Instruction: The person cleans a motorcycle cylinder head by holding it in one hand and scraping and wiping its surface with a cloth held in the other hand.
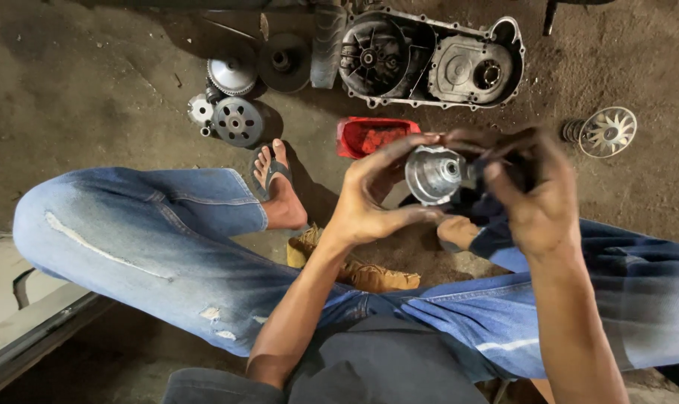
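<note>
— Head view first: what do the hands have?

— The left hand [373, 194] curls its fingers and thumb around a round, cup-shaped silver metal part [434, 174], gripping it by the rim with the hollow side facing the camera. The right hand [530, 187] is closed on a dark blue cloth [478, 206] and presses it against the right side of that metal part. Both are held up above the person's knees.

— And around the metal part?

— Just behind it on the dirt floor [92, 97] lies a small red plastic tray [373, 135]. Below it, between the legs in blue jeans [152, 247], sits a crumpled tan rag [362, 273]. Left of it, a bare foot in a dark flip-flop [278, 183] rests on the ground.

— Farther out?

— Beyond the tray lies a long grey metal engine cover [429, 60], open side up. Far left of the metal part, several round toothed and drilled metal discs [235, 97] cluster together. To its right, well apart, stands a silver finned wheel [609, 131].
</note>
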